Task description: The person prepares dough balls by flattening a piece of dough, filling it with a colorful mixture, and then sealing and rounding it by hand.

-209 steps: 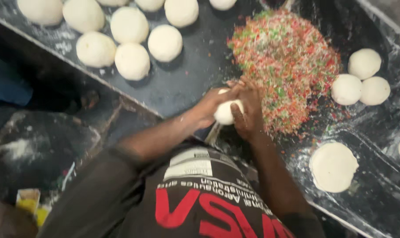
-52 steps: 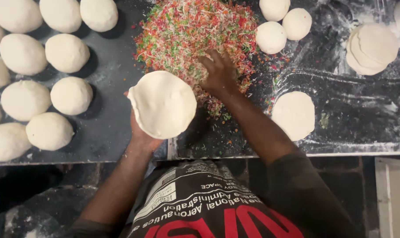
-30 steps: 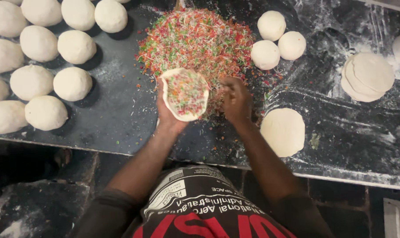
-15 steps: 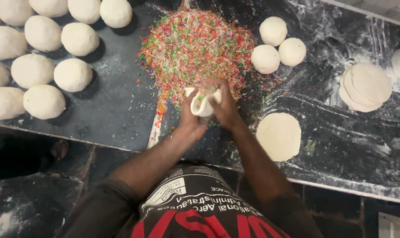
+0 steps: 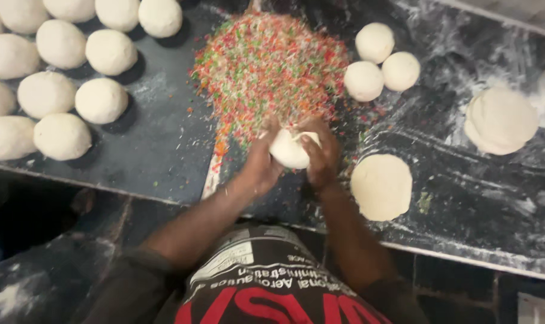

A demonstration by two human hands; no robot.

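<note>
Nine dough balls (image 5: 101, 100) show at the counter's (image 5: 158, 150) left, spaced apart so none stick; the left hand (image 5: 259, 165) and right hand (image 5: 321, 161) close around a gathered dough parcel (image 5: 290, 149), pinching it shut just below the one heap of colourful shredded filling (image 5: 266, 66); three smaller balls (image 5: 374, 63) sit right of it, then one flat dough disc (image 5: 381, 186) and one stack of discs (image 5: 501, 120).

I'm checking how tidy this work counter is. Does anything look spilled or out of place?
Yes. Bits from the colourful shredded filling heap have scattered loose over the dark counter, trailing toward its front edge. Flour smears mark the right side. The left hand and right hand cup a dough ball.
</note>
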